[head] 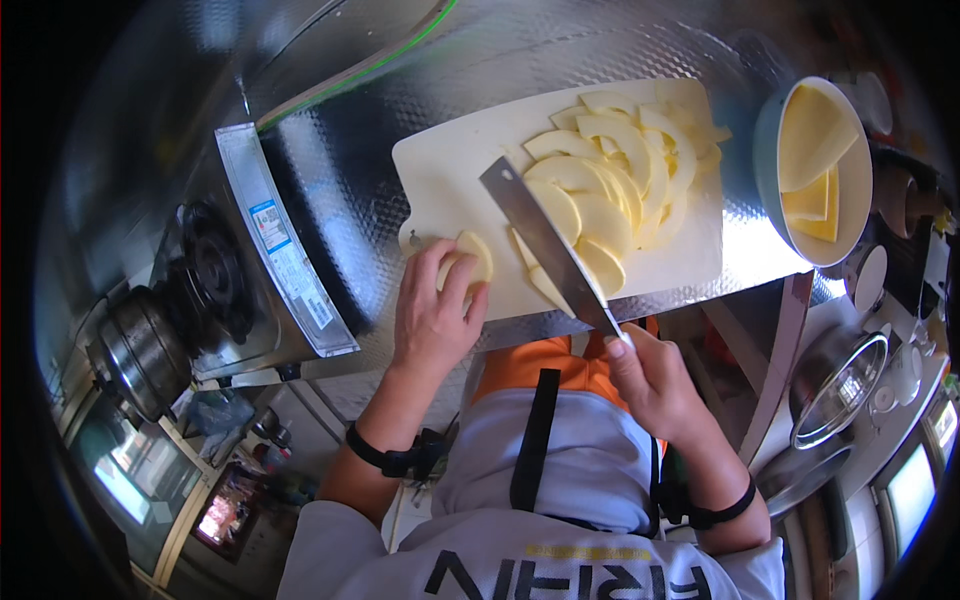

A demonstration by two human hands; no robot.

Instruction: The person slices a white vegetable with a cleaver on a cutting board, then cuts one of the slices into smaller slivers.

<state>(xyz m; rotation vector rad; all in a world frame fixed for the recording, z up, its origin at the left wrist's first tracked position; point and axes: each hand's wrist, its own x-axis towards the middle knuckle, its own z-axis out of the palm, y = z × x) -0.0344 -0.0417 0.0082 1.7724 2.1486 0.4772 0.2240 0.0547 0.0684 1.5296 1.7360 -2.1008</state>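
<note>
My right hand (651, 379) grips the handle of a cleaver (541, 238), its broad blade slanting up and left over a white cutting board (465, 169). Thin pale-yellow slices (600, 214), which look like squash or melon, lie heaped on the board's right part, several touching or beside the blade. At the board's lower left, my left hand (436, 311) rests its fingertips on a remaining pale-yellow piece (475, 255), holding it against the surface. The fingers partly hide that piece.
Right of the board stands a pale-blue bowl (772, 172) holding larger yellow chunks (814, 142). A gas stove (270, 330) with a metal pot (142, 352) sits at left. The board lies on a textured metal counter (367, 191); a steel basin (840, 390) is at lower right.
</note>
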